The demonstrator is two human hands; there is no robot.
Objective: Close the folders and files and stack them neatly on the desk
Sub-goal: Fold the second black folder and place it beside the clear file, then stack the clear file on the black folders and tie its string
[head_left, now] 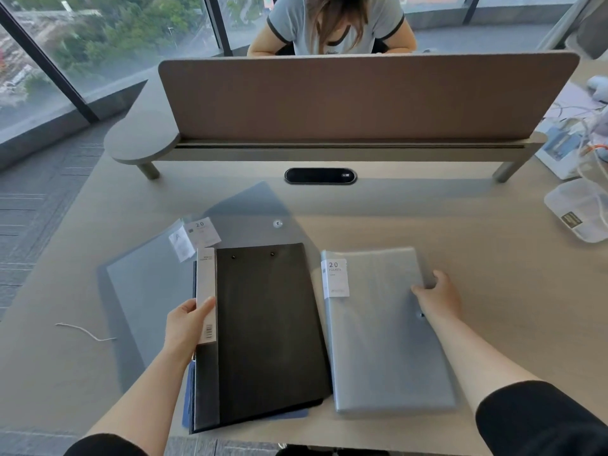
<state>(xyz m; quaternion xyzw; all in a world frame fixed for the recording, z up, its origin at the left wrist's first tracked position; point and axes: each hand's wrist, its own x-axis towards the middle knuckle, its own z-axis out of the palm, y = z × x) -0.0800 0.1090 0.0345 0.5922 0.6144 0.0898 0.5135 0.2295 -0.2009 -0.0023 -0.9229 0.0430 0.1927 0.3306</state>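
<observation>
A closed black folder [269, 330] lies in the middle of the desk, with a white label strip along its spine. My left hand [187, 324] grips that spine edge. To its right lies a grey 20-pocket file [381, 343], closed, slightly blurred. My right hand [437, 297] holds its right edge. A translucent grey snap envelope [243, 212] with its flap open lies behind and under the black folder. Another translucent 20-pocket file [144, 291] lies under the black folder at the left. A blue sheet or folder [188, 396] peeks out beneath the black one.
A brown divider screen [362, 100] on a raised shelf bounds the far side; a person sits behind it. A black cable port [320, 176] sits in the desk. A clear plastic box [582, 212] and cables lie at the right. A white string [85, 331] lies at the left.
</observation>
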